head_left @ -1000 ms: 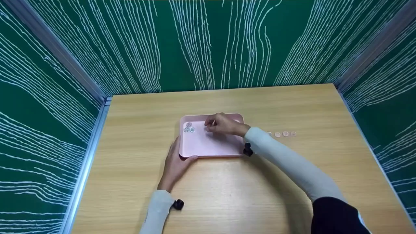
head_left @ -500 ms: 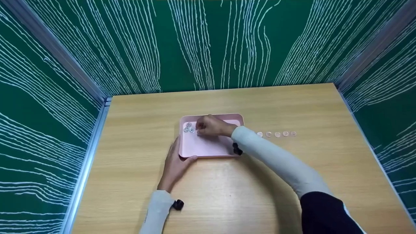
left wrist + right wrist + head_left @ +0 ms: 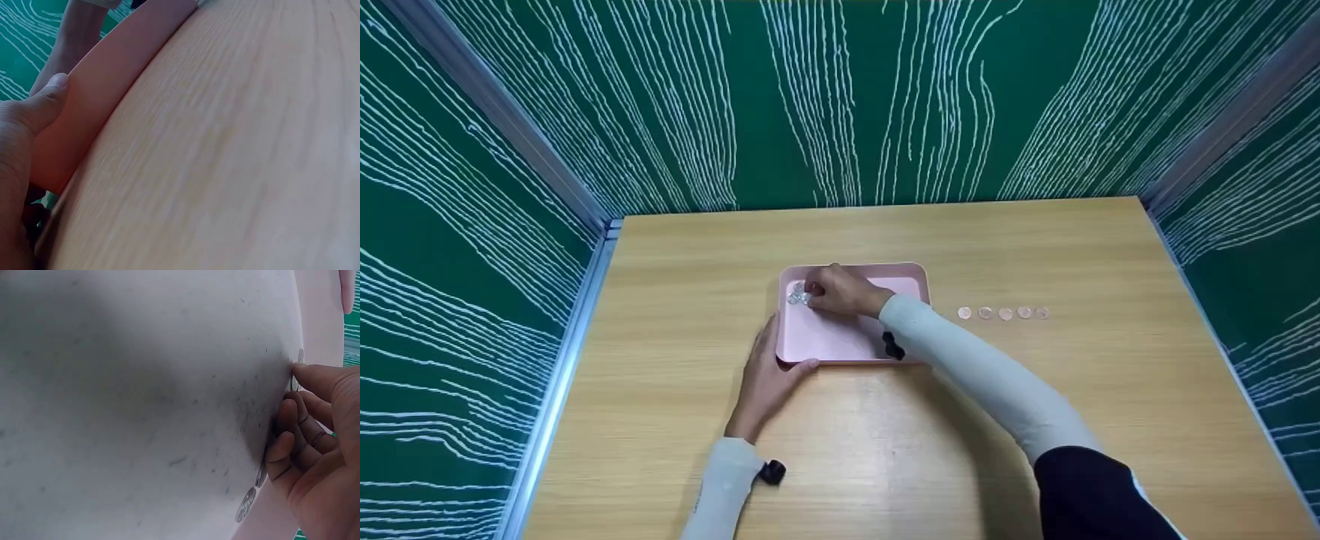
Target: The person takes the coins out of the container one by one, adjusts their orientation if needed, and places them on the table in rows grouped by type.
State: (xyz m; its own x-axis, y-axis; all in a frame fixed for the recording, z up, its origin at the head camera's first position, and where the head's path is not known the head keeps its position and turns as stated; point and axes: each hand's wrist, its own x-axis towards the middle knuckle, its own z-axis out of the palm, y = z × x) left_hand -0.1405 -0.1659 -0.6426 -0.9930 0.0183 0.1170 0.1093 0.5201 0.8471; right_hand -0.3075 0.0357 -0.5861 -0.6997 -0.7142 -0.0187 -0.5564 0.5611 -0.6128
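A shallow pink tray (image 3: 840,345) lies on the wooden table. My left hand (image 3: 765,379) holds its near left corner, with the thumb (image 3: 50,101) against the front wall in the left wrist view. Inside the tray, at its far left, sits a small group of silvery coins (image 3: 795,293). My right hand (image 3: 844,291) is low over the tray floor beside that group. In the right wrist view its thumb and fingers pinch a coin (image 3: 293,379), mostly hidden by the fingertips. Another coin (image 3: 246,505) lies flat near the curled fingers.
Several coins (image 3: 1005,314) lie in a row on the table (image 3: 1080,390), right of the tray. Green walls (image 3: 877,105) with white wavy lines enclose the table at the back and sides. My right forearm (image 3: 982,367) crosses the tray's right front corner.
My right hand has moved left across the tray to the coin group. Its forearm now uncovers more of the row on the table. The left hand stays at the tray corner.
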